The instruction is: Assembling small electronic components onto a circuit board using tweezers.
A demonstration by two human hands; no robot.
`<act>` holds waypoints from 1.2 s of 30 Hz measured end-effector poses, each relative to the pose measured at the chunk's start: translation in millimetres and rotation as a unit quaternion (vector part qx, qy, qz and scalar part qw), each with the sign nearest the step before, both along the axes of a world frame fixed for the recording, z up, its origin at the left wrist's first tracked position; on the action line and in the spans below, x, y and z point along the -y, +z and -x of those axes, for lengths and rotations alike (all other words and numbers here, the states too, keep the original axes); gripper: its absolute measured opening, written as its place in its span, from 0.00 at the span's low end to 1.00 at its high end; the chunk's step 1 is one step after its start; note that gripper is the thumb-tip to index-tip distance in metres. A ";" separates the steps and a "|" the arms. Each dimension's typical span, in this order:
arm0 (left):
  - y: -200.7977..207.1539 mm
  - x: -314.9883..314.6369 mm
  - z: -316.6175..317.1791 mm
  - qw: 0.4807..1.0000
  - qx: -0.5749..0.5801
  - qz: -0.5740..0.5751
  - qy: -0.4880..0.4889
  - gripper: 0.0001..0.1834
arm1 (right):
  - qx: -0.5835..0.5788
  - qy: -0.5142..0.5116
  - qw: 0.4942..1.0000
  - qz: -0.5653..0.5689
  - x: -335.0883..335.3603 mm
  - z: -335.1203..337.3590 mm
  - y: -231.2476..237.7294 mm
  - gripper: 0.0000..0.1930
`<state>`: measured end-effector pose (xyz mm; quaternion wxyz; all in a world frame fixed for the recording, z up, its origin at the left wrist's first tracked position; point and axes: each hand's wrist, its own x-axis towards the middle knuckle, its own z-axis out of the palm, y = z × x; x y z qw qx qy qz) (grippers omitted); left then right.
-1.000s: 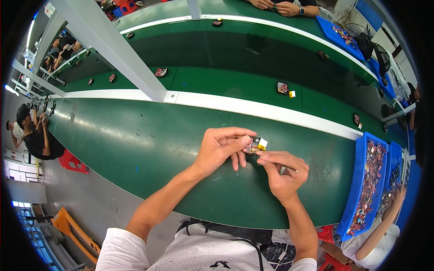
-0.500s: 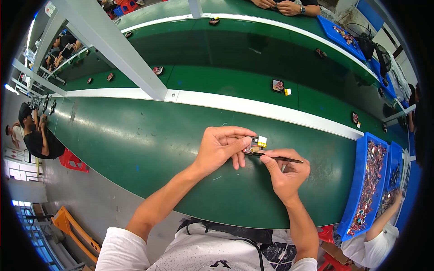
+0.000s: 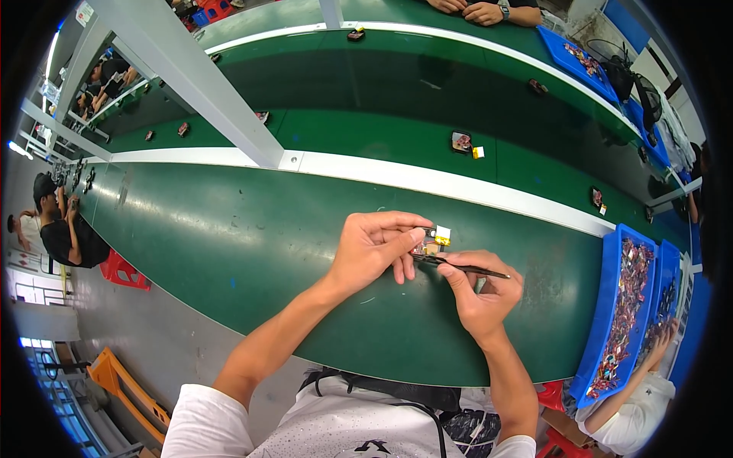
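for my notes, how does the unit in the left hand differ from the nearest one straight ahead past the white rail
The held unit is in the left hand; the far unit lies on the green surface past the white rail. The left hand partly covers the held unit; no hand covers the far unit. A thin dark tool in the right hand is at the held unit; none is at the far unit. Both show a white-and-yellow piece.

Green-topped workbench [image 3: 290,221], white rail [image 3: 427,183] along far edge; grey metal post [image 3: 200,84] meeting the rail; red plastic stool [image 3: 124,272], left; grey floor [image 3: 195,320]; orange metal frame [image 3: 126,393], lower left; lit tube lamp [image 3: 19,152], far left.
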<state>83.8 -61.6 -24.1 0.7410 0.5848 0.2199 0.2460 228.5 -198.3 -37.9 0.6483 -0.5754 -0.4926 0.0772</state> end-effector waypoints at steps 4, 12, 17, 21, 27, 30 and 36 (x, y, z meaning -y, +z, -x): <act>-0.7 -0.8 1.5 1.000 -0.013 0.001 -0.003 0.12 | 0.016 0.011 1.000 -0.003 -1.4 -0.2 0.2 0.07; 3.2 1.3 -0.4 0.999 -0.050 -0.010 -0.010 0.14 | 0.064 0.007 0.998 -0.007 -3.1 4.1 5.7 0.06; -3.3 2.7 -1.3 0.997 -0.067 -0.026 -0.003 0.13 | 0.089 0.009 0.996 0.000 -3.8 4.3 2.4 0.06; -4.0 4.5 -1.5 0.995 -0.094 -0.035 0.022 0.12 | 0.095 0.010 0.995 0.003 -6.2 7.2 2.4 0.06; 1.7 -24.7 -16.5 0.985 -0.128 -0.099 0.062 0.10 | 0.062 -0.056 0.996 -0.007 -8.1 -0.6 -4.3 0.07; 8.2 -90.6 -39.0 0.956 -0.129 -0.207 0.161 0.09 | 0.050 -0.099 0.994 -0.022 -9.0 -4.5 0.6 0.07; -10.5 -192.6 -47.5 0.704 -0.318 -0.550 0.318 0.12 | 0.033 -0.081 0.996 -0.024 -15.3 0.0 -7.1 0.08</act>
